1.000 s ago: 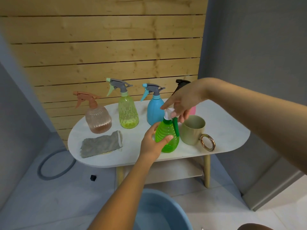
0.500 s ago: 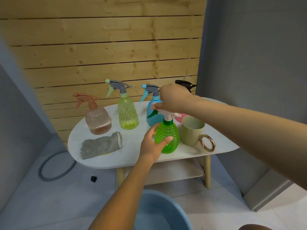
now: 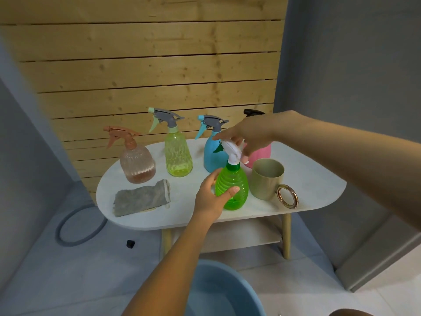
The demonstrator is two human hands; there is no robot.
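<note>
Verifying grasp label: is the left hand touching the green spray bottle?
Touching. The head view shows the left hand wrapped round the green spray bottle at its ribbed body, thumb pressed across its front, no gap.

Ribbed green spray bottle (image 3: pixel 232 188) stands upright, white-topped, on table (image 3: pixel 319 185).

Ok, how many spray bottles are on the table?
5. Back row from the left: peach bottle, yellow-green bottle, blue bottle, then pink bottle partly hidden behind the right hand. In front, the green bottle, gripped by the left hand. More could hide behind the arm.
</note>
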